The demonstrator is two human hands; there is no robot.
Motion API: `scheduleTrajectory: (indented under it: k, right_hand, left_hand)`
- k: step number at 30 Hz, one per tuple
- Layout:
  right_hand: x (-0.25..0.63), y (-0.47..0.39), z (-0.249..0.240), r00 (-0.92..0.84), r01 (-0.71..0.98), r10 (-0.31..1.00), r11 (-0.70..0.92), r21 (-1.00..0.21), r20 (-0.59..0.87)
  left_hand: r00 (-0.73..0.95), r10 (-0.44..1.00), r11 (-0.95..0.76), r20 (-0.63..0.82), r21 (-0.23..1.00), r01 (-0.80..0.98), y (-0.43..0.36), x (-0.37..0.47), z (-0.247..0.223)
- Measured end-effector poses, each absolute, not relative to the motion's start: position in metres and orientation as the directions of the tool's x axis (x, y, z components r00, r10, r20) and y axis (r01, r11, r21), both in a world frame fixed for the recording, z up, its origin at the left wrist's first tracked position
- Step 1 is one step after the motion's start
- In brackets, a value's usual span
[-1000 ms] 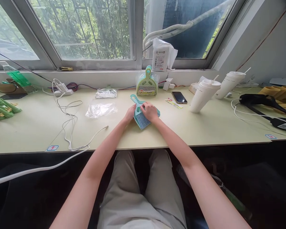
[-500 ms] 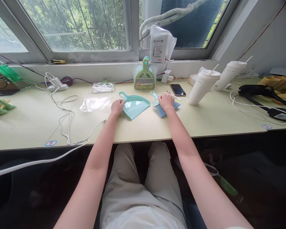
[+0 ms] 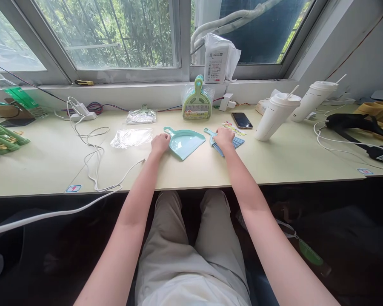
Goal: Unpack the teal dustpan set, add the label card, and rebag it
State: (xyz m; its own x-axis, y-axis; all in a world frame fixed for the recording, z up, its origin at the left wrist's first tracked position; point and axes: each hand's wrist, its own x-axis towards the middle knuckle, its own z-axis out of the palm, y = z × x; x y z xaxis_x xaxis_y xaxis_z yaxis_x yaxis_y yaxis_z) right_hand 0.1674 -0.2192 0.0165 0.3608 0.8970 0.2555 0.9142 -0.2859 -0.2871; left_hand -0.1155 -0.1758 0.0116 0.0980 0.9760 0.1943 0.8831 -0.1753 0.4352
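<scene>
A light-teal dustpan (image 3: 187, 142) lies on the table with its wide lip toward the lower right. My left hand (image 3: 160, 143) is closed at the dustpan's left edge, beside the handle; the fingertips are partly hidden. To the right, my right hand (image 3: 224, 137) is closed over a small teal hand brush (image 3: 210, 132) with blue bristles. The brush handle points to the upper left, and the hand covers the brush's middle. Just behind that hand lies a yellow printed card (image 3: 235, 128).
Clear plastic wrap (image 3: 131, 138) and a wrapped packet (image 3: 141, 116) lie left of the dustpan. Wrapped dustpan sets (image 3: 197, 104) stand at the back. A phone (image 3: 241, 120) and white lidded cups (image 3: 276, 117) are on the right; a white cable (image 3: 97, 170) runs across the left.
The brush has turned slightly under my right hand, its handle now lower and fewer bristles showing on the left. My left hand stays at the dustpan. The whole view has shifted slightly.
</scene>
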Motion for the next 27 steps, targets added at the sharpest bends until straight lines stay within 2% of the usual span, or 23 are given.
scheduleTrajectory:
  k: [3,4,6,9,12,14,18,23,25,27]
  right_hand:
    - [0.168,-0.221,0.022,0.454,0.855,0.845,-0.324,-0.405,0.283]
    - [0.167,-0.222,0.025,0.434,0.853,0.846,-0.274,-0.445,0.31]
    - [0.163,-0.224,0.03,0.322,0.857,0.881,-0.116,-0.502,0.346]
    - [0.15,-0.227,0.032,0.053,0.84,0.947,0.13,-0.528,0.317]
    - [0.138,-0.227,0.03,-0.088,0.819,0.952,0.237,-0.522,0.295]
    - [0.134,-0.227,0.028,-0.134,0.794,0.946,0.28,-0.539,0.295]
    - [0.138,-0.225,0.025,-0.232,0.716,0.93,0.361,-0.597,0.283]
    - [0.139,-0.224,0.022,-0.288,0.664,0.923,0.385,-0.64,0.256]
    - [0.136,-0.223,0.022,-0.278,0.669,0.926,0.377,-0.641,0.255]
    - [0.133,-0.223,0.022,-0.263,0.686,0.931,0.366,-0.629,0.254]
  left_hand:
    - [0.26,0.945,-0.322,0.199,0.415,0.851,-0.188,-0.101,0.012]
    - [0.332,0.921,-0.388,0.204,0.411,0.825,-0.193,-0.095,0.012]
    - [0.444,0.864,-0.504,0.238,0.404,0.764,-0.203,-0.083,0.012]
    - [0.47,0.787,-0.607,0.4,0.36,0.709,-0.212,-0.073,0.012]
    - [0.437,0.687,-0.665,0.581,0.261,0.699,-0.209,-0.077,0.013]
    - [0.447,0.644,-0.69,0.62,0.221,0.689,-0.204,-0.084,0.014]
    - [0.559,0.58,-0.76,0.593,0.146,0.633,-0.198,-0.092,0.014]
    - [0.713,0.515,-0.812,0.477,0.004,0.584,-0.201,-0.089,0.013]
    - [0.729,0.526,-0.817,0.438,0.022,0.576,-0.204,-0.087,0.014]
    - [0.713,0.57,-0.806,0.407,0.109,0.582,-0.204,-0.084,0.013]
